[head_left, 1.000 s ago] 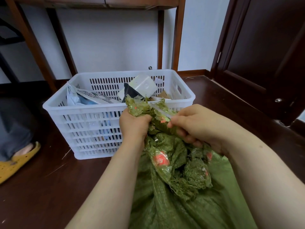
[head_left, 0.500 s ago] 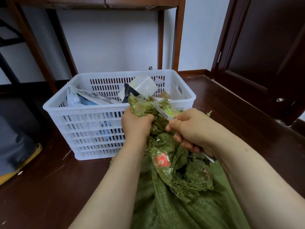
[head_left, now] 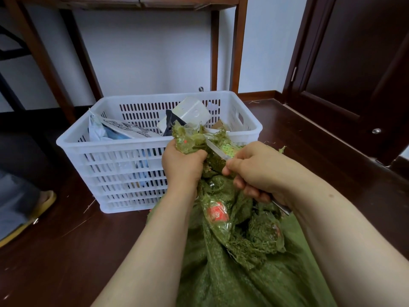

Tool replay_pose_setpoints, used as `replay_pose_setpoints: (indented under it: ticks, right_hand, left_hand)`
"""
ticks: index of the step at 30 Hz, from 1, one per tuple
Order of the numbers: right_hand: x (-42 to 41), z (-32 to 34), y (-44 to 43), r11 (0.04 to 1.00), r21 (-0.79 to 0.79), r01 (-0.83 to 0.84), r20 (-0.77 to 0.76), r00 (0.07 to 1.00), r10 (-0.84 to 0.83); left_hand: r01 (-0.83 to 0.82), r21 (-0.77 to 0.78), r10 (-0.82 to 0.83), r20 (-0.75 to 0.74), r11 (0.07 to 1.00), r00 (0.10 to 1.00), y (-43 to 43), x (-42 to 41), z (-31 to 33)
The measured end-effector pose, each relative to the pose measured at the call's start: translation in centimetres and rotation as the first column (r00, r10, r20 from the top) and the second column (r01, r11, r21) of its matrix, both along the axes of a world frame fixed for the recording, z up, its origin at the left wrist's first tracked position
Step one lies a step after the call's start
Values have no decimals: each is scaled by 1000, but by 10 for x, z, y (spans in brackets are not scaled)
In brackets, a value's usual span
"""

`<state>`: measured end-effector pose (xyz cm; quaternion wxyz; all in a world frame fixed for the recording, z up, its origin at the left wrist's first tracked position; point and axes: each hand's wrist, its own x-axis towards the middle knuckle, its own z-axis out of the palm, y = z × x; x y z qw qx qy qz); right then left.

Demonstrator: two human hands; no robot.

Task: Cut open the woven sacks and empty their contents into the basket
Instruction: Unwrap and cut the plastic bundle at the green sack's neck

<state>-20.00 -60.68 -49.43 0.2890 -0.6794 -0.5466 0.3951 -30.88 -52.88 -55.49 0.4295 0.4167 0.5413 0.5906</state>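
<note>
A green woven sack [head_left: 225, 278] lies in front of me on the dark floor, its frayed, taped neck bunched upward. My left hand [head_left: 180, 163] grips the top of that neck. My right hand [head_left: 256, 171] holds a knife [head_left: 218, 150]; the blade lies across the neck just right of my left fist, and the handle's end sticks out under my wrist. Behind the sack stands a white slotted plastic basket [head_left: 106, 151] holding parcels, among them a white box [head_left: 192, 113] and a printed mailer bag [head_left: 128, 130].
A wooden table's legs [head_left: 240, 45] stand behind the basket against the white wall. A dark door [head_left: 358, 63] is at the right. Another person's foot in a yellow slipper [head_left: 33, 209] is at the left edge. Loose green fibres lie on the floor.
My right hand has drawn the knife back and down, so more of the blade now shows against the sack's neck. The slippered foot at the left has shifted.
</note>
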Motion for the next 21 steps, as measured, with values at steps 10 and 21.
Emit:
replay_pose_setpoints:
  ticks: [10, 21]
  right_hand:
    - [1, -4, 4, 1000, -24, 14, -30, 999, -14]
    - [-3, -16, 20, 962, 229, 147, 122, 976, -178]
  left_hand:
    - [-4, 55, 6, -49, 999, 999, -5, 5, -4]
    - [173, 21, -171, -72, 985, 983, -13, 12, -12]
